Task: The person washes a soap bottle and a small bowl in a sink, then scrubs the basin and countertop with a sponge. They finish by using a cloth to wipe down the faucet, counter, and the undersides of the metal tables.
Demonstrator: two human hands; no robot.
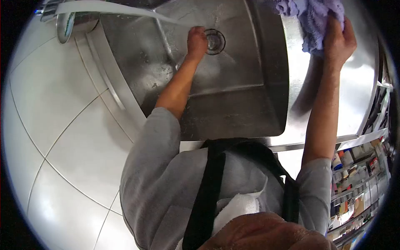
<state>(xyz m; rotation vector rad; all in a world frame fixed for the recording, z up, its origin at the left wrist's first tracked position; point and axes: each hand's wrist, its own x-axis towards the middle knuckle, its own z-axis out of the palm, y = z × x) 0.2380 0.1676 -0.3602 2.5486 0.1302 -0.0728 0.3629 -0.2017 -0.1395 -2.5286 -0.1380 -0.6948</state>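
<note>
My left hand (197, 43) is low in a stainless steel sink (225, 112), right beside the round drain (215, 41). Its fingers are curled closed, and anything inside them is hidden. A bunched purple cloth (315, 27) is gripped in my right hand (339, 43), over the metal counter (354, 96) to the right of the sink. Part of the cloth runs out of the top of the view. From a shiny metal faucet (66, 25) at the upper left, a pale streak that looks like running water (112, 8) reaches across above the sink.
White tiles (58, 125) cover the wall or surface along the left. The sink's raised metal edge (112, 83) borders them. At the lower right are shelves (354, 183) with several small containers and packages. Wet patches shine on the sink's bottom.
</note>
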